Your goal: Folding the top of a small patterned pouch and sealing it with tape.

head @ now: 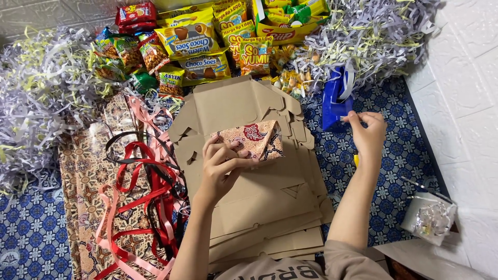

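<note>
My left hand (pixel 220 166) presses down on a small parcel wrapped in patterned batik paper (pixel 255 139), which lies on a stack of flat brown cardboard box blanks (pixel 270 207). My right hand (pixel 367 134) is raised to the right, fingers pinched at a blue tape dispenser (pixel 334 101) standing on the blue patterned mat. Whether a strip of tape is between the fingers is too small to tell.
Red, pink and black ribbons (pixel 140 197) lie on batik paper sheets (pixel 85 176) at the left. Snack packets (pixel 192 44) are piled at the back. Shredded paper (pixel 41 98) heaps at left and back right (pixel 373 36). A clear bag (pixel 430 218) sits by the white wall.
</note>
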